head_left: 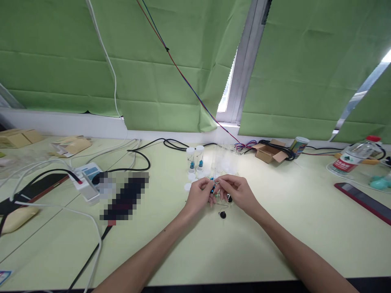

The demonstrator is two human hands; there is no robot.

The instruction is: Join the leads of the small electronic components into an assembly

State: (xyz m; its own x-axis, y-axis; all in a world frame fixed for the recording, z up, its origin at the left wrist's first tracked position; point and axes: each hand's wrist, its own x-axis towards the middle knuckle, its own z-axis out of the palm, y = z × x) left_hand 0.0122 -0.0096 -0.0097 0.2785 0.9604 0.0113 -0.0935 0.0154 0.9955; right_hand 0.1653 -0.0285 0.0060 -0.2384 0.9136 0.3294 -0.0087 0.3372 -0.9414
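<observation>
Both hands meet over the middle of the table. My left hand [199,193] pinches a small blue part [212,189] with thin wires. Close against it, my right hand [236,189] has thumb and forefinger closed at the upper end of the same part, where a thin wire seems to lie; the fingers partly hide it. A small round black piece [223,215] with a thin wire lies on the table just below the hands, and another black piece [229,198] shows under my right fingers. Behind the hands stand clear tubes [190,156] with white tops and blue parts inside.
A power strip [86,183] and tangled cables lie left, near a blurred-out dark object [126,199]. Along the back are an open cardboard box [269,152] with black cable and a printed can [297,147]. A water bottle [351,156] and a phone [363,202] are at right.
</observation>
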